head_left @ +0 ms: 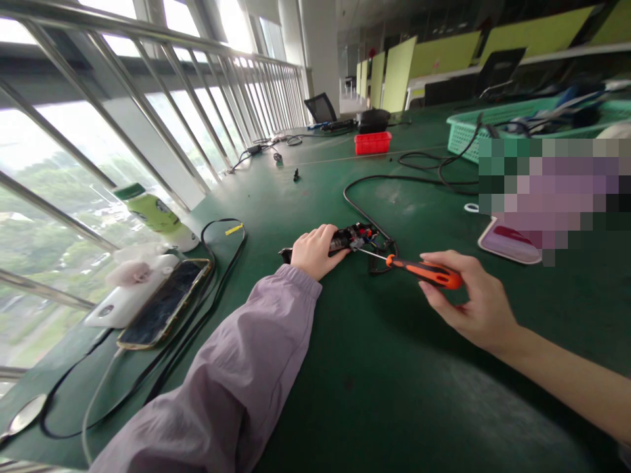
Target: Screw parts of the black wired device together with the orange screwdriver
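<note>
On the green table [374, 414], near the middle of the view, one black gadget [362, 234] with bared red and blue wires is held down under the left hand [313, 251], whose fingers are clamped over its body, so that much of it is hidden. By the right hand [476, 299] one orange and black screwdriver [426, 270] is held, its handle gripped between thumb and curled fingers; its tip is set against the gadget, just beside the left thumb. Behind and right of the gadget, the way is crossed by a looping black cable [362, 207]. Farther back, one red box [373, 144], one small black piece [296, 175] and one green basket [462, 136], heaped with things, are seen. At the right, one flat purple item [510, 244] is partly covered by a blurred patch. Along the left side, beside the metal railing [101, 56], are found one bottle [155, 215] tilted in view, one white flat object [131, 292] and one dark-screened phone [165, 305], to which one white cord [98, 387] is joined. Next to the phone, one black strap [217, 289] is laid in a loop, marked by one yellow tag [234, 229]
</note>
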The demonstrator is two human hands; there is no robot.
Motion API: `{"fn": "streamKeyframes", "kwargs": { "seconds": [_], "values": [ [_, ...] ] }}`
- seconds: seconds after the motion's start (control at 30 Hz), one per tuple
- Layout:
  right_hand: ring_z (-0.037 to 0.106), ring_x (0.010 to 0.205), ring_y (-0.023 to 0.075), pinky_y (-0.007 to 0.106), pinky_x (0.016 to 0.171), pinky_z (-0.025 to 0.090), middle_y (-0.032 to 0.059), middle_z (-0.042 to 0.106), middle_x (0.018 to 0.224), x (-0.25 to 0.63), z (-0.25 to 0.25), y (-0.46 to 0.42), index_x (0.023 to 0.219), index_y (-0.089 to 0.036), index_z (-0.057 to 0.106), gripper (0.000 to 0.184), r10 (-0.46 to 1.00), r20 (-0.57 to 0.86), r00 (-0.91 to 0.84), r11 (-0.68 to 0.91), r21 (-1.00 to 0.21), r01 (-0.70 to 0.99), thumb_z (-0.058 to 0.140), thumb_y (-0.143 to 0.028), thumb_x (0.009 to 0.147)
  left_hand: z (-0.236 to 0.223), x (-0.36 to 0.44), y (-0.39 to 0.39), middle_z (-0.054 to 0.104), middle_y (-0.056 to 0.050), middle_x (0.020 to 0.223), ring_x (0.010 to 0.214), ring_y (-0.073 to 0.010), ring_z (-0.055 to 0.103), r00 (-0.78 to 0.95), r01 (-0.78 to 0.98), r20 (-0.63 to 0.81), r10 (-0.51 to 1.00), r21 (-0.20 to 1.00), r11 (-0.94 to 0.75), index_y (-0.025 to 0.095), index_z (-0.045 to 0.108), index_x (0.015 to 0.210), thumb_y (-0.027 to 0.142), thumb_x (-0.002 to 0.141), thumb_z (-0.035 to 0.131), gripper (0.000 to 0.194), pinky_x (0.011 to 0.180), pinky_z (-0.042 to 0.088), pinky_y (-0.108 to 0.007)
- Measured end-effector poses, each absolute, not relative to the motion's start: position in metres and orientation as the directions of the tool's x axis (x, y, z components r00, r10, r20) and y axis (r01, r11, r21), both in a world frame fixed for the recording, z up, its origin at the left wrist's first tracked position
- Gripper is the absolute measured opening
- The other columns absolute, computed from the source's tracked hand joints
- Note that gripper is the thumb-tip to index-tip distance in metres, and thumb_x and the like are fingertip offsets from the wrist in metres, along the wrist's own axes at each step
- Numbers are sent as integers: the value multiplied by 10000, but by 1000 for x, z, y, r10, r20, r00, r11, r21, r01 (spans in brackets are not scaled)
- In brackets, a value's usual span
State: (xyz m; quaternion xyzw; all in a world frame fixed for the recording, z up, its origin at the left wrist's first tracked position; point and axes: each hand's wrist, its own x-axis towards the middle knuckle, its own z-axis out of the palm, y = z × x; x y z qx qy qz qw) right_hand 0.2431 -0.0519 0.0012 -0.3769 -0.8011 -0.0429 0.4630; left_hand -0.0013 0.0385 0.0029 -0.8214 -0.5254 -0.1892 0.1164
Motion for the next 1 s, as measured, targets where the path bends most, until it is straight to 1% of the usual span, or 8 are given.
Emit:
{"fn": "streamKeyframes", "kwargs": {
  "seconds": [0.1, 0.27, 0.33, 0.47, 0.63, 0.7, 0.87, 1.0],
  "values": [
    [627, 857, 186, 301, 734, 515, 69, 637, 957, 243, 1, -51, 1115, -203, 491, 345, 524, 801, -289, 741, -262, 618, 581, -162, 785, 3, -1, 38, 640, -27, 958, 889, -208, 616, 378, 906, 437, 816, 6, -423, 203, 527, 1028, 484, 797, 560, 365, 720, 428, -302],
    [628, 735, 173, 306, 660, 520, 36, 665, 831, 243, 3, -52, 976, -224, 545, 147, 604, 705, -373, 710, -262, 654, 540, -252, 831, 3, -1, 38, 636, -34, 957, 901, -210, 613, 376, 907, 430, 821, 12, -422, 203, 526, 1034, 483, 802, 550, 365, 724, 430, -303],
    [635, 744, 174, 310, 664, 523, 48, 665, 878, 243, 3, -52, 1032, -225, 530, 205, 611, 717, -336, 695, -283, 661, 545, -237, 828, 3, -1, 38, 638, -33, 959, 902, -212, 614, 374, 908, 426, 824, 13, -419, 206, 525, 1037, 484, 802, 548, 365, 725, 429, -304],
    [634, 852, 193, 329, 727, 523, 68, 638, 976, 243, 2, -52, 1140, -222, 480, 361, 546, 790, -280, 729, -283, 623, 566, -173, 793, 4, -1, 38, 640, -31, 968, 909, -211, 613, 366, 913, 413, 834, 14, -407, 215, 522, 1037, 490, 800, 550, 365, 735, 425, -300],
    [634, 748, 179, 314, 666, 528, 39, 666, 858, 242, 4, -53, 1010, -232, 534, 190, 607, 701, -376, 713, -271, 646, 543, -240, 821, 4, -1, 38, 641, -31, 965, 902, -212, 616, 370, 911, 425, 826, 6, -411, 207, 524, 1035, 488, 802, 549, 366, 722, 426, -299],
    [638, 734, 175, 309, 662, 528, 42, 669, 869, 242, 4, -52, 1034, -229, 531, 212, 618, 702, -354, 698, -283, 657, 543, -243, 824, 4, -1, 38, 641, -32, 961, 900, -213, 616, 373, 910, 430, 823, 7, -416, 205, 526, 1034, 488, 803, 548, 366, 725, 427, -301],
    [628, 867, 190, 312, 735, 519, 78, 635, 980, 241, 2, -50, 1133, -192, 487, 359, 534, 791, -299, 744, -271, 611, 569, -151, 785, 4, -1, 37, 640, -35, 949, 903, -213, 616, 369, 911, 423, 827, 12, -413, 203, 529, 1029, 483, 798, 555, 364, 729, 430, -301],
    [628, 757, 176, 315, 675, 521, 41, 657, 868, 242, 4, -51, 1018, -221, 537, 205, 591, 718, -367, 723, -270, 636, 550, -220, 814, 5, -1, 37, 636, -38, 958, 910, -213, 614, 366, 912, 418, 831, 16, -410, 204, 528, 1037, 480, 796, 559, 368, 737, 433, -302]
  ]
}}
